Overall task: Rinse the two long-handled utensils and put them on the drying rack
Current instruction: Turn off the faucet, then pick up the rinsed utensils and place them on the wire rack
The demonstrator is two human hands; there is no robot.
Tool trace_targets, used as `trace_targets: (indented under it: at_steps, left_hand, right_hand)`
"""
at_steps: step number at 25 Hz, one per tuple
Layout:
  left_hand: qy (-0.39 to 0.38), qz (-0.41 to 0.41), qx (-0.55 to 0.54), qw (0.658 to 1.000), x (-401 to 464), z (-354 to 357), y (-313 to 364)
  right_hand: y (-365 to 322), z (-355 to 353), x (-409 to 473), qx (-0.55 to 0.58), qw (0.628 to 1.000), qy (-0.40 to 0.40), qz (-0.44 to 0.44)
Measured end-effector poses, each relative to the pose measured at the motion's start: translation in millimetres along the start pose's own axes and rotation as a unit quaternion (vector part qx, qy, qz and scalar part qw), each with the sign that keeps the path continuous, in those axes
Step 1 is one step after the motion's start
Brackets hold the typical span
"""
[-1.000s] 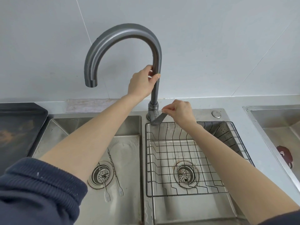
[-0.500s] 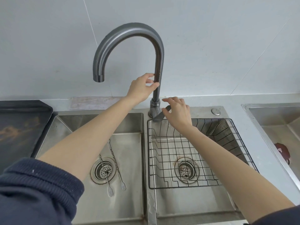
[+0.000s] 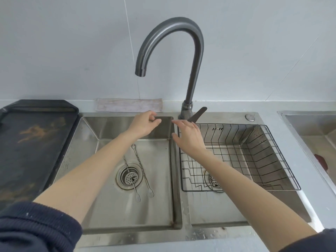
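Note:
Two thin metal long-handled utensils lie in the left sink basin (image 3: 109, 211): one (image 3: 131, 176) across the drain strainer, the other (image 3: 142, 170) just right of it, small fork ends toward me. My left hand (image 3: 145, 123) hovers over the basin's far wall, fingers loosely curled, holding nothing. My right hand (image 3: 189, 136) is spread open above the divider, just below the faucet lever (image 3: 198, 113), touching neither it nor the wire drying rack (image 3: 272, 157) in the right basin. The grey gooseneck faucet (image 3: 194, 57) has its spout over the left basin; no water runs.
A dark tray (image 3: 27, 146) lies on the counter to the left. A folded cloth (image 3: 127, 105) rests against the wall behind the sink. Another steel basin (image 3: 312, 128) with a red item (image 3: 321, 160) sits at the far right.
My left hand let go of the faucet neck and dropped over the left basin. My right hand released the lever and drew back toward me. The lever now points up and right.

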State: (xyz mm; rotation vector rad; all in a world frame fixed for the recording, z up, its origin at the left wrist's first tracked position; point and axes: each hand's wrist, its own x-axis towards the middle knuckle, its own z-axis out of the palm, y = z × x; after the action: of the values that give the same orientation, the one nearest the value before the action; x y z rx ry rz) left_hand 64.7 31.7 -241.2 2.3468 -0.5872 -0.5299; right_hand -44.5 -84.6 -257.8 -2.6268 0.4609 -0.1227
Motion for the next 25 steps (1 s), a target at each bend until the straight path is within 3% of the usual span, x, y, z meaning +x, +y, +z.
trace_targets:
  at_steps: [7, 25]
  left_hand:
    - [-0.022, -0.057, 0.073, 0.995, -16, -3, -58]
    - [-0.134, -0.187, 0.022, 0.973, 7, 62, -162]
  right_hand:
    - [-23, 46, -7, 0.029, 0.996, -0.06, 0.052]
    - [-13, 169, 4, 0.036, 0.941, -0.26, 0.212]
